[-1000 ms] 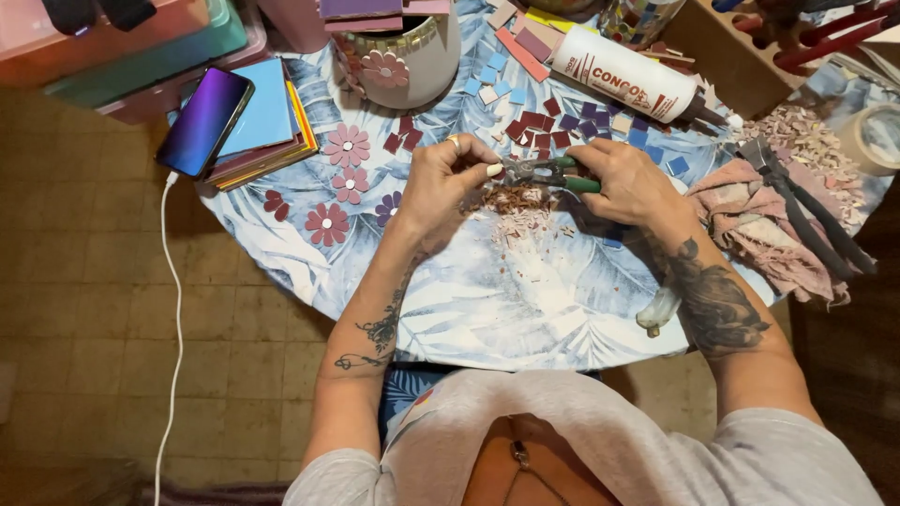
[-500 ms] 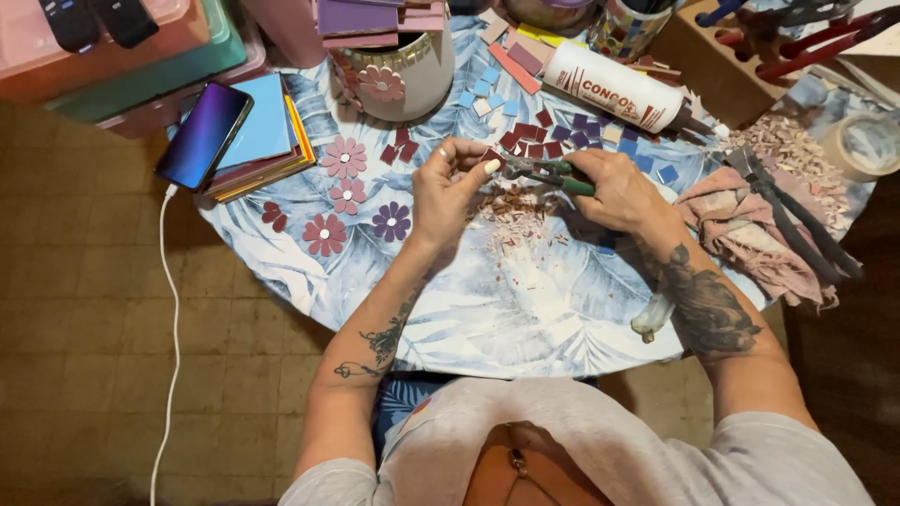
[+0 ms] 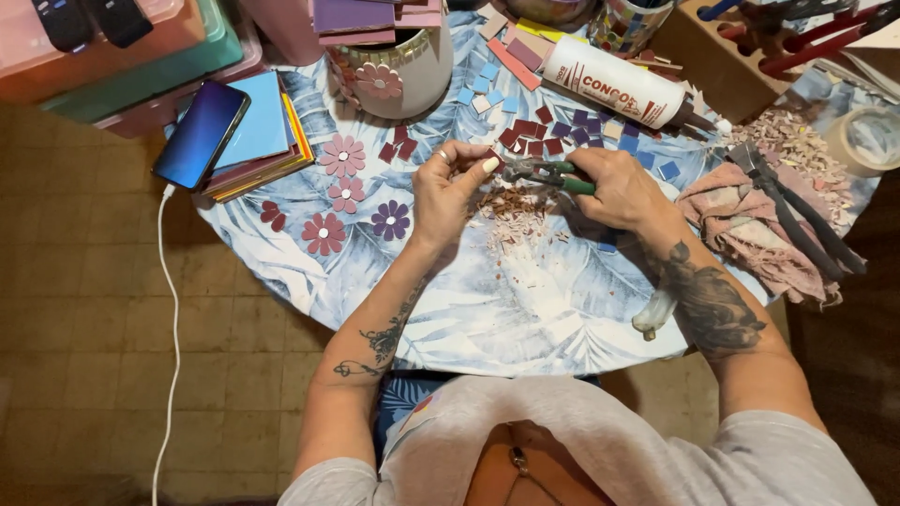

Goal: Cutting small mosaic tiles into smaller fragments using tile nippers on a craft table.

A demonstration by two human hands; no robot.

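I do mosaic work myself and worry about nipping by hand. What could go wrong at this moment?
The left hand pinches a small tile piece right at the nose of the green-handled nippers held by the right hand, so fingertips could get nicked. Chips may fly; a pile of shards already lies beneath. The phone lies on a stack near the table's edge with its cable hanging down, so a snag could pull it off.

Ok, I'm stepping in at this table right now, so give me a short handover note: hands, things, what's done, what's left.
Left hand: pinches a small dark red piece at the nipper tip.
Right hand: grips green-handled nippers.
Things: pile of chips under the hands; cut red and blue tiles beyond; glue bottle lying behind.
Done: five tile flowers laid to the left.
Left: loose tiles still unplaced.
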